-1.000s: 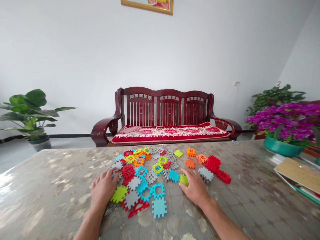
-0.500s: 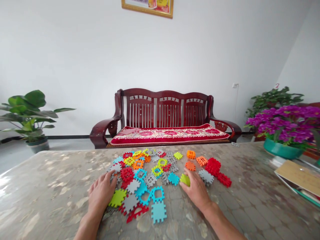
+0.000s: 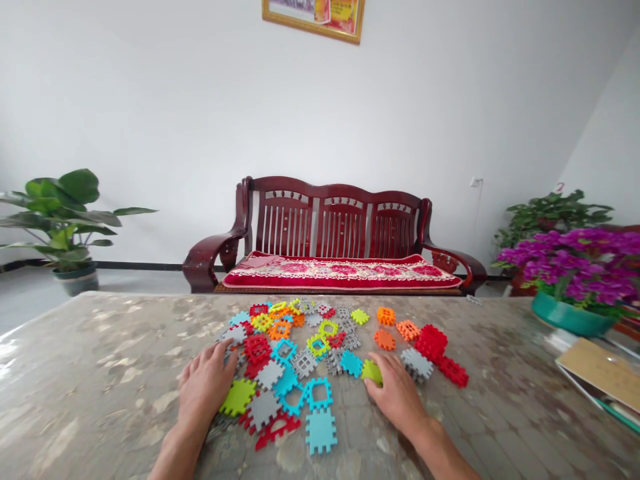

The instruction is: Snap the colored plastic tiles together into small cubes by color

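Colourful notched puzzle tiles lie in a loose pile on the patterned table. My left hand rests at the pile's left edge, fingers apart, beside a lime green tile and a light grey tile; nothing is seen held in it. My right hand touches a small lime green tile with thumb and fingers around its right side; the tile looks flat on the table. Left of that tile is a blue tile. A grey tile sits just right of my right hand.
Red tiles and orange tiles lie beyond my right hand. At the right stand a teal pot of purple flowers and a cardboard-coloured book. A wooden sofa is behind the table.
The view has tilted and shifted slightly, so the scene sits a little further right and the tiles lower. Both hands keep nearly the same places among the tiles.
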A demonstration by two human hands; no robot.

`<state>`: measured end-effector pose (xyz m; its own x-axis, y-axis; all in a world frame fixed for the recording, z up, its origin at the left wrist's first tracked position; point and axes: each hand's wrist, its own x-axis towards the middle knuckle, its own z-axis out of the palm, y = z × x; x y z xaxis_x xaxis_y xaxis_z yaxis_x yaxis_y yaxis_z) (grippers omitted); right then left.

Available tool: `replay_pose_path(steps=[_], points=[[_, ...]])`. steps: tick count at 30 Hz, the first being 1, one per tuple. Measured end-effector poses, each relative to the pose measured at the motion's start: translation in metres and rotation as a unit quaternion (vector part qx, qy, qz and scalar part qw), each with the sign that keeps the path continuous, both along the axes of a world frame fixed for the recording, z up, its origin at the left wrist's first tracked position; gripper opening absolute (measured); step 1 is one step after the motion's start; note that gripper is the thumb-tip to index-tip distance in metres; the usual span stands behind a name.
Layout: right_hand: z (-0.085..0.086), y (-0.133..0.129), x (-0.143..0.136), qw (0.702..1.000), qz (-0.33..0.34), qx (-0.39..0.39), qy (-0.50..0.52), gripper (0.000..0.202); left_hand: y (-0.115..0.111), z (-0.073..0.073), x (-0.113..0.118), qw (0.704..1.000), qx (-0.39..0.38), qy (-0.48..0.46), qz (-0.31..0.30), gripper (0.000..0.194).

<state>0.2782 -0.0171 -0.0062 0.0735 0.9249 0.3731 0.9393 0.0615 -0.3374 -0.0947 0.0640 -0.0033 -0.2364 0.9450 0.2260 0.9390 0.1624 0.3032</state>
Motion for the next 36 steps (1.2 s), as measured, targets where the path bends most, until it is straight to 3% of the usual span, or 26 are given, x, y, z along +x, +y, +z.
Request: replay_pose_path(steps=[12, 18, 23, 29, 36], points=[[-0.006, 0.004, 0.004, 0.996, -0.019, 0.075, 0.034, 0.046, 0.0, -0.002, 0.001, 1.0, 0.017, -0.014, -0.003, 0.049], [-0.003, 0.017, 0.009, 0.994, -0.03, 0.073, 0.074, 0.052, 0.001, -0.004, 0.001, 1.0, 0.014, -0.019, -0.002, 0.049], [0.014, 0.044, 0.009, 0.996, -0.018, 0.069, 0.046, 0.055, 0.003, -0.006, 0.0, 1.0, 0.023, -0.02, -0.007, 0.048], [0.035, 0.093, 0.013, 0.998, -0.049, 0.036, -0.013, 0.057, 0.006, -0.011, -0.001, 0.999, 0.032, -0.03, -0.008, 0.047], [0.035, 0.134, 0.027, 0.996, -0.036, -0.01, -0.087, 0.053, 0.007, -0.011, -0.001, 0.999, 0.027, -0.037, -0.007, 0.046]])
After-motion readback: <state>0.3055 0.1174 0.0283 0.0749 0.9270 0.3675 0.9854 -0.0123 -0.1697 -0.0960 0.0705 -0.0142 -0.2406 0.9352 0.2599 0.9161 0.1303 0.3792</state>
